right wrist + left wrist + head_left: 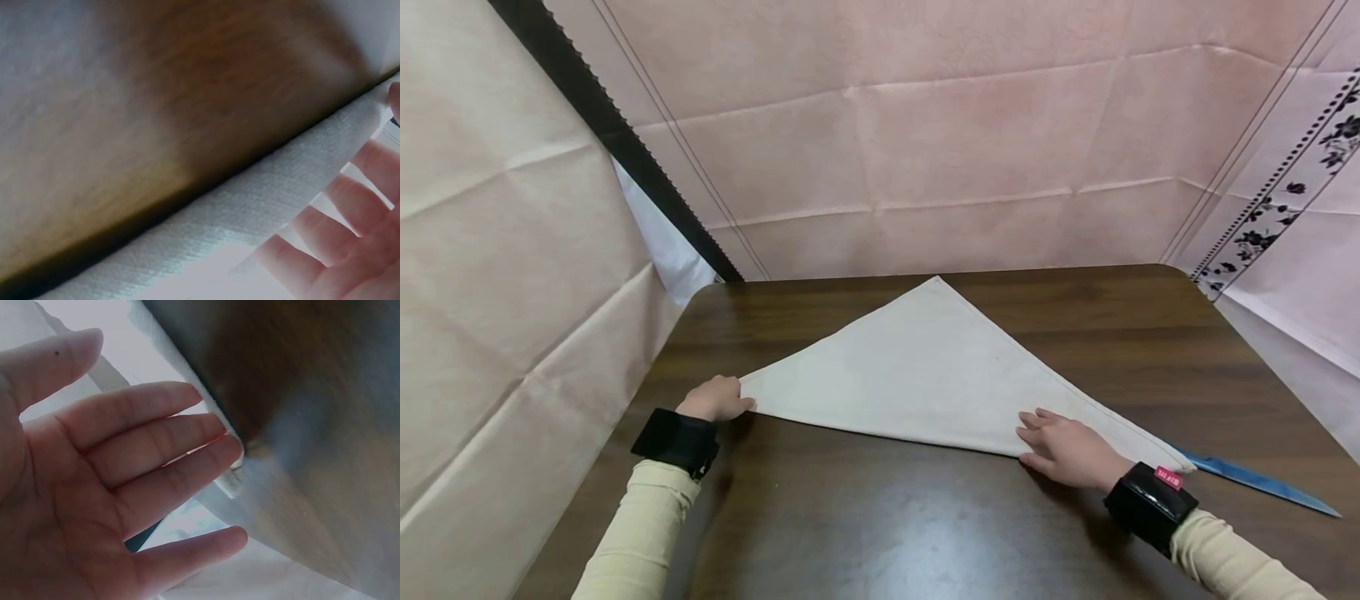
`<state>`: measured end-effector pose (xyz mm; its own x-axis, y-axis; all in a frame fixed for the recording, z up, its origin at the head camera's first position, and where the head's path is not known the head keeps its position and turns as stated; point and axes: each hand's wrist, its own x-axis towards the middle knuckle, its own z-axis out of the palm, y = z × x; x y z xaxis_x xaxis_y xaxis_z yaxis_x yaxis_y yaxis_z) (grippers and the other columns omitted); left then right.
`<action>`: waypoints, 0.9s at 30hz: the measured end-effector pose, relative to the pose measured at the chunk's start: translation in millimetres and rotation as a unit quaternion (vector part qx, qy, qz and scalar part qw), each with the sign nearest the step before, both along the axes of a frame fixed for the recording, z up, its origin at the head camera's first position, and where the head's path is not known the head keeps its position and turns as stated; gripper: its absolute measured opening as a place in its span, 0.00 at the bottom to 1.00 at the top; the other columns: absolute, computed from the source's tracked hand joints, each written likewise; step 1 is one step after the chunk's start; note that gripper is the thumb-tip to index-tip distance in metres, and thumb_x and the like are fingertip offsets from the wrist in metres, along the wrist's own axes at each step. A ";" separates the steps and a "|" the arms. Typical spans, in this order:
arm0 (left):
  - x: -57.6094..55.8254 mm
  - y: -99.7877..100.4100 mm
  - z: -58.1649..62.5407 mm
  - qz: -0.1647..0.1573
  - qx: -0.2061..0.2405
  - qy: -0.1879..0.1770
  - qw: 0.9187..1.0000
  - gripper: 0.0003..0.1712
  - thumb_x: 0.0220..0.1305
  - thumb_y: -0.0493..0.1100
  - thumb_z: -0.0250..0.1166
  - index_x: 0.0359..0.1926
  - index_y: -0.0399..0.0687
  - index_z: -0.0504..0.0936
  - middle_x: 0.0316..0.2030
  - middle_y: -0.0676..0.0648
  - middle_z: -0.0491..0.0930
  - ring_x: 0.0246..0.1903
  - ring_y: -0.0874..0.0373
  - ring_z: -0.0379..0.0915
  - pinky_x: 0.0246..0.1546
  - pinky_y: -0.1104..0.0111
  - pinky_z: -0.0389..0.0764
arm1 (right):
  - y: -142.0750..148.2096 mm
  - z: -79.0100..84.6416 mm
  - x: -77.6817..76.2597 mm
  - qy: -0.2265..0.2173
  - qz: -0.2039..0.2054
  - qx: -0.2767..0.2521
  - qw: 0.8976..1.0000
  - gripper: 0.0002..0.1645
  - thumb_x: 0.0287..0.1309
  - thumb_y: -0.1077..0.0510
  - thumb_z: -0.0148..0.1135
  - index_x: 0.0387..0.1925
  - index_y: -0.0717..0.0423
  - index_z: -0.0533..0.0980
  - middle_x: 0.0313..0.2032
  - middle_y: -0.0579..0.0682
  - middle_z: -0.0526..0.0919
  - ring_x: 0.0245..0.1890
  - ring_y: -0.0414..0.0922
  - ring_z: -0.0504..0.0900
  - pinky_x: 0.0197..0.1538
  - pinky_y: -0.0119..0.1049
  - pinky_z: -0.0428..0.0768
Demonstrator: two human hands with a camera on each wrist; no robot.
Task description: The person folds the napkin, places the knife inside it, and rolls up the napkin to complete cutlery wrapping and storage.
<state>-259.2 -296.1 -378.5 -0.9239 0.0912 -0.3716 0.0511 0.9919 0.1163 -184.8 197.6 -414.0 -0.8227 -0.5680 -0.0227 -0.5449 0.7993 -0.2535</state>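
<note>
A white cloth, folded into a triangle, lies on the brown table with its point toward the far edge and its long fold toward me. At its left corner is my left hand; in the left wrist view the fingers are extended, tips right at the cloth's edge, with the thumb apart. Near the right end of the fold, my right hand rests on the cloth with its fingers spread. The right wrist view has these fingers reaching over the folded edge, their tips partly hidden by the cloth.
A narrow blue pointed strip sticks out from under the cloth's right corner. The wood-grain table has rounded far corners. Pale pink hanging sheets surround it behind and at both sides.
</note>
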 end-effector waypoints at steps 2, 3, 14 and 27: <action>2.5 -1.5 -0.6 -0.002 -0.003 -0.002 1.000 0.16 0.62 0.45 0.55 0.25 0.36 0.74 0.19 0.46 0.65 0.21 0.53 0.64 0.25 0.64 0.65 | 0.3 0.5 0.6 -0.005 0.001 -0.001 1.000 0.25 0.52 0.51 0.63 0.49 0.63 0.77 0.53 0.61 0.74 0.56 0.60 0.68 0.53 0.54 0.67; 3.7 -2.1 -1.0 0.000 -0.005 -0.004 1.000 0.16 0.62 0.45 0.55 0.26 0.36 0.75 0.20 0.46 0.65 0.21 0.53 0.64 0.25 0.64 0.65 | 0.4 0.7 0.9 -0.007 0.001 -0.002 1.000 0.25 0.52 0.50 0.63 0.49 0.63 0.77 0.53 0.61 0.74 0.56 0.60 0.68 0.54 0.54 0.67; 20.9 -9.8 3.5 -0.006 -0.002 0.002 1.000 0.17 0.61 0.46 0.55 0.25 0.35 0.77 0.22 0.45 0.71 0.23 0.52 0.67 0.27 0.61 0.68 | 0.1 -1.3 1.1 -0.009 0.001 -0.019 1.000 0.19 0.57 0.54 0.57 0.47 0.62 0.78 0.53 0.60 0.75 0.56 0.59 0.68 0.54 0.53 0.66; 38.5 -25.8 8.5 -0.011 0.008 -0.008 1.000 0.20 0.61 0.47 0.53 0.34 0.29 0.76 0.31 0.36 0.75 0.29 0.47 0.71 0.31 0.55 0.71 | -3.3 -2.8 1.8 0.025 0.042 -0.006 0.999 0.21 0.52 0.56 0.64 0.47 0.62 0.78 0.51 0.60 0.76 0.54 0.59 0.71 0.53 0.50 0.69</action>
